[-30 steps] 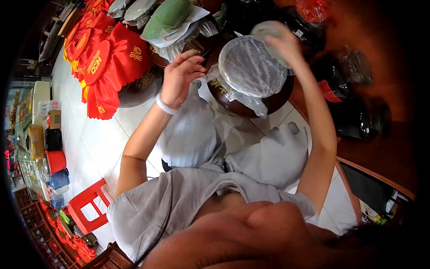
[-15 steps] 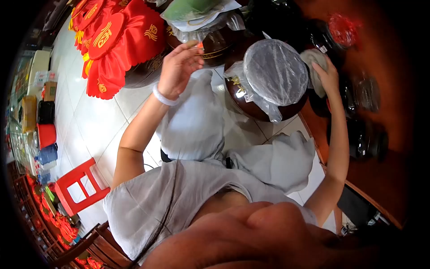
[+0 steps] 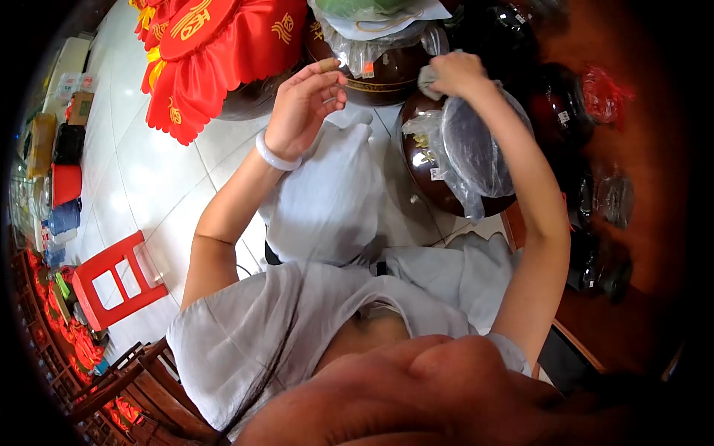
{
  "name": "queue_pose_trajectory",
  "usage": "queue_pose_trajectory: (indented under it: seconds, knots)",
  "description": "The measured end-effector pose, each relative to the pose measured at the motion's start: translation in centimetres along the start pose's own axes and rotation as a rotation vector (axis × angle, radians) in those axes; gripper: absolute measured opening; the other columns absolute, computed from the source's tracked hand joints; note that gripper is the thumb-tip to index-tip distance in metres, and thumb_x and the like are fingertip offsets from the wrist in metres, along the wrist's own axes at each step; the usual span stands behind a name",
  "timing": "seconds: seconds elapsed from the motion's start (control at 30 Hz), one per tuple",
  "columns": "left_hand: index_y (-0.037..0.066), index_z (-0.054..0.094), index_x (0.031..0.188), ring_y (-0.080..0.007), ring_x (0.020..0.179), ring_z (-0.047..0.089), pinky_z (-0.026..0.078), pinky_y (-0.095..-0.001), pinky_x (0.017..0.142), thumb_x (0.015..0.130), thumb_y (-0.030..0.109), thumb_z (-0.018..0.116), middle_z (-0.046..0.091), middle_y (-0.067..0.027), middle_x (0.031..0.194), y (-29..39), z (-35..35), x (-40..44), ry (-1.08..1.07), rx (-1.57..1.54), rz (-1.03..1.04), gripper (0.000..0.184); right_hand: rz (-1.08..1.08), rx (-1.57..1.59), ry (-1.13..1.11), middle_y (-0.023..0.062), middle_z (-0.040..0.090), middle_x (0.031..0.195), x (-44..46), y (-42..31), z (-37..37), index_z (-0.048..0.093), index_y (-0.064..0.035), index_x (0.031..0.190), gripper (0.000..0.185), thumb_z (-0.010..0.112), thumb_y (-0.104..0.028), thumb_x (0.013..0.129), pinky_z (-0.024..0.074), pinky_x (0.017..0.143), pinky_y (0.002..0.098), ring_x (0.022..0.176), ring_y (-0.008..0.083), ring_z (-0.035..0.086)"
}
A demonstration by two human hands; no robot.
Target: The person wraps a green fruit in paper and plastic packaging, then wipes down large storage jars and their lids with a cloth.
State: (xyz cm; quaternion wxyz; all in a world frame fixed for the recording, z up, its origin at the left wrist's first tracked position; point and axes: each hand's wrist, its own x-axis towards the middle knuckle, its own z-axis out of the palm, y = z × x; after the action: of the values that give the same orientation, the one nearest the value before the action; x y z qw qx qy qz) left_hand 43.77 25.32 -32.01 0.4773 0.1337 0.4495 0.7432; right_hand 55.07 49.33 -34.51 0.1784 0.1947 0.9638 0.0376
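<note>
My right hand (image 3: 459,75) is closed on a grey cloth (image 3: 429,82), at the upper left edge of a brown jar (image 3: 431,182). The jar's round top (image 3: 476,145) is wrapped in clear plastic, partly hidden by my right forearm. My left hand (image 3: 306,104) is raised in the air with fingers apart and slightly curled, a pale bracelet (image 3: 277,154) on its wrist. One of its fingertips has a brownish covering (image 3: 329,65). Beyond it stands another brown jar (image 3: 383,73) with plastic and a green bundle (image 3: 364,7) on top.
Red cloth covers (image 3: 223,56) with gold lettering lie over jars at the upper left. Dark jars (image 3: 554,104) stand on the brown wooden surface (image 3: 639,312) at the right. A red stool (image 3: 119,281) is on the tiled floor at the left.
My right hand has moved with the cloth from the jar's right side to its upper left. The view has shifted, so the jars sit further right. My left hand remains raised.
</note>
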Motion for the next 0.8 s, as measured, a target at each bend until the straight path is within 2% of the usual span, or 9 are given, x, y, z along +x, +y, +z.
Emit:
queue_pose_trajectory:
  seconds: [0.1,0.17,0.27,0.4,0.43,0.5,0.6,0.7,0.8]
  knots:
    - [-0.001,0.046,0.104,-0.0149,0.068,0.054,0.043,-0.0262,0.062,0.080,0.006,0.050,0.056,-0.0072,0.082,0.2,0.3,0.1,-0.049,-0.027,-0.001,0.025,-0.106,0.031,0.013,0.0108,0.062,0.089,-1.5,-5.7,0.4,0.064,-0.0104,0.086,0.023,0.056,-0.019,0.066,0.0461,0.071,0.0382,0.085,0.0270,0.059]
    - [-0.001,0.046,0.105,-0.0141,0.069,0.053,0.042,-0.0251,0.063,0.082,0.006,0.047,0.056,-0.0061,0.083,0.9,0.6,-0.3,-0.067,-0.013,0.014,0.024,-0.178,0.064,0.213,0.0187,0.057,0.088,-3.9,-8.4,3.4,0.064,-0.0035,0.079,0.017,0.052,-0.011,0.070,0.0484,0.065,0.0369,0.074,0.0304,0.060]
    - [0.000,0.047,0.107,-0.0134,0.070,0.052,0.042,-0.0239,0.064,0.083,0.007,0.045,0.055,-0.0050,0.084,1.7,-0.2,-0.1,-0.094,-0.023,0.046,0.025,-0.248,0.107,0.248,0.0218,0.053,0.088,-9.1,-11.6,6.0,0.058,0.0001,0.075,0.013,0.050,-0.007,0.068,0.0491,0.053,0.0360,0.066,0.0282,0.060]
    - [-0.001,0.047,0.107,-0.0136,0.070,0.052,0.042,-0.0238,0.064,0.082,0.007,0.047,0.056,-0.0059,0.085,2.5,-1.2,0.4,-0.140,-0.030,0.046,0.027,-0.355,0.333,-0.032,0.0266,0.048,0.097,-15.5,-12.6,8.7,0.054,0.0006,0.087,0.026,0.057,-0.005,0.061,0.0484,0.056,0.0402,0.065,0.0355,0.058]
    - [-0.001,0.047,0.107,-0.0136,0.070,0.052,0.042,-0.0238,0.064,0.082,0.007,0.047,0.056,-0.0059,0.085,2.3,-1.2,0.7,-0.147,-0.038,0.043,0.027,-0.315,0.362,0.123,0.0244,0.048,0.099,-15.8,-12.0,7.6,0.054,-0.0003,0.091,0.031,0.059,-0.004,0.060,0.0484,0.058,0.0399,0.069,0.0342,0.058]
    - [-0.003,0.048,0.107,-0.0133,0.071,0.053,0.043,-0.0232,0.063,0.081,0.008,0.049,0.058,-0.0074,0.086,1.8,-0.9,1.6,-0.216,0.256,0.031,0.028,-0.203,0.369,0.346,0.0212,0.048,0.102,-15.9,-10.9,3.5,0.052,-0.0022,0.098,0.039,0.060,-0.003,0.060,0.0483,0.060,0.0396,0.076,0.0322,0.057]
    - [0.000,0.056,0.101,-0.0081,0.063,0.054,0.043,-0.0197,0.053,0.076,0.017,0.060,0.060,-0.0037,0.079,-1.3,0.1,5.7,-0.549,0.782,-0.126,0.031,-0.022,0.270,0.571,0.0194,0.046,0.108,-14.0,-8.8,-1.8,0.049,-0.0035,0.103,0.041,0.056,-0.002,0.062,0.0482,0.062,0.0383,0.080,0.0303,0.057]
    - [-0.001,0.058,0.099,-0.0095,0.059,0.054,0.043,-0.0217,0.049,0.074,0.021,0.063,0.061,-0.0059,0.076,-5.1,1.4,9.1,-0.620,1.088,-0.079,0.033,-0.006,0.167,0.366,0.0219,0.045,0.108,-13.5,-10.1,1.9,0.047,0.0003,0.095,0.036,0.057,-0.001,0.061,0.0488,0.061,0.0379,0.080,0.0314,0.057]
    - [-0.002,0.057,0.099,-0.0138,0.062,0.057,0.046,-0.0249,0.053,0.071,0.023,0.066,0.062,-0.0094,0.079,-7.1,2.4,9.3,-0.642,1.002,-0.153,0.038,-0.064,0.184,0.134,0.0256,0.045,0.108,-15.2,-12.6,6.6,0.046,0.0022,0.087,0.033,0.061,-0.001,0.057,0.0493,0.060,0.0381,0.079,0.0323,0.058]
